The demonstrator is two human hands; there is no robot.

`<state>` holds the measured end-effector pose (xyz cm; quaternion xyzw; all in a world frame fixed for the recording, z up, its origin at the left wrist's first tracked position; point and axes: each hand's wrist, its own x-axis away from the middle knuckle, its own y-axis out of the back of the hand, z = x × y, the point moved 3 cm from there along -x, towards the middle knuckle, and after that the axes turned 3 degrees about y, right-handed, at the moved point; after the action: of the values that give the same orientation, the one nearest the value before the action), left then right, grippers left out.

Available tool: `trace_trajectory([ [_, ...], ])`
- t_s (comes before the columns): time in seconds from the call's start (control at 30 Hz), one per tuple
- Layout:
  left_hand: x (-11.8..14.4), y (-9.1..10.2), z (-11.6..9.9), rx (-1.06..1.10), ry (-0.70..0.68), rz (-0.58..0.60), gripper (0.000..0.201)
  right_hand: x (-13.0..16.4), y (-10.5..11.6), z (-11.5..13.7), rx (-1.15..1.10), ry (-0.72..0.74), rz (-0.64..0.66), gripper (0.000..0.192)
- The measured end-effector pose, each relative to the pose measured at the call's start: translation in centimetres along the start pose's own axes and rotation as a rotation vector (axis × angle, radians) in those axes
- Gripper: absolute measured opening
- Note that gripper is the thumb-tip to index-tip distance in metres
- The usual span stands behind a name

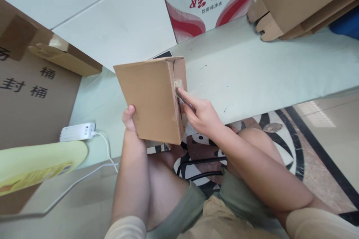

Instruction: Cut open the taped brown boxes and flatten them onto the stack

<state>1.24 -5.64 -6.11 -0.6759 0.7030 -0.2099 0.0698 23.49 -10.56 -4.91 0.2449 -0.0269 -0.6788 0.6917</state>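
Observation:
A small brown cardboard box (148, 99) is tilted up over the front edge of the table. My left hand (129, 118) grips its left edge, thumb on the front face and the other fingers hidden behind. In my right hand (201, 115) is a slim dark tool (185, 99), closed in with the index finger stretched along it. Its tip meets the box's narrow right side, by a patch of clear tape (178, 83). The exact kind of tool cannot be made out.
Behind stand a white and red carton (210, 3) and folded cardboard (305, 3). To the left are a large carton (33, 108), a white power bank (77, 132) with a cable (108, 145), and a pale green bottle (42, 157). A dark flat object (162, 55) lies behind the box.

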Motion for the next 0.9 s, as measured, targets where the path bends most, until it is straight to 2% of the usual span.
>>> trace_trajectory([
  [0.17,0.2,0.0,0.0,-0.048,0.009,-0.004,0.053,0.0,0.0,-0.2,0.011,-0.002,0.012,0.057],
  [0.33,0.1,0.3,0.1,0.02,0.017,0.019,0.062,0.0,-0.1,-0.1,0.006,0.005,0.006,0.057],
  [0.47,0.0,0.5,0.0,0.063,-0.015,0.017,0.051,0.0,0.0,0.2,-0.002,-0.002,0.025,0.055],
  [0.73,0.2,-0.4,-0.4,0.03,-0.032,-0.023,0.052,0.0,0.1,0.6,-0.007,-0.023,0.043,0.054],
  [0.9,0.3,-0.7,-0.4,0.055,-0.051,-0.002,0.052,0.0,0.2,0.4,0.003,-0.037,0.061,0.055],
])
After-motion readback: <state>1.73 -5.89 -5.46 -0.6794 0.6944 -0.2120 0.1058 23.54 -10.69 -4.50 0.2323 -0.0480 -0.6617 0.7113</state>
